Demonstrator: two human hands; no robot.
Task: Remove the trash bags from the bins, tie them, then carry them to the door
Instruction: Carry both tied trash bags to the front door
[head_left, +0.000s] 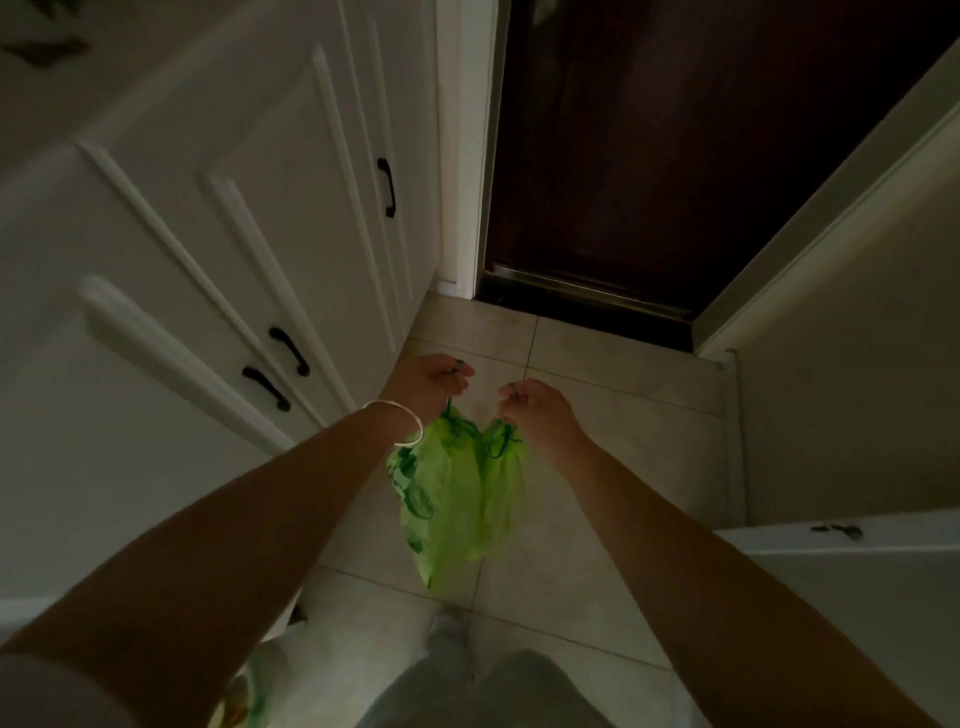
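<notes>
Two light green trash bags hang side by side above the tiled floor. My left hand (434, 376), with a thin bangle on its wrist, grips the drawstring of the left green bag (431, 488). My right hand (535, 408) grips the drawstring of the right green bag (501, 488). Both bags have gathered tops and dangle between my forearms. The dark brown door (675, 156) stands shut straight ahead, its threshold a short way beyond my hands.
White cabinets (208, 234) with black handles line the left side. A white wall and skirting (831, 260) close in the right. Another whitish bag (270, 675) shows at the bottom left beside my grey-trousered legs. Beige floor tiles (597, 374) lie before the door.
</notes>
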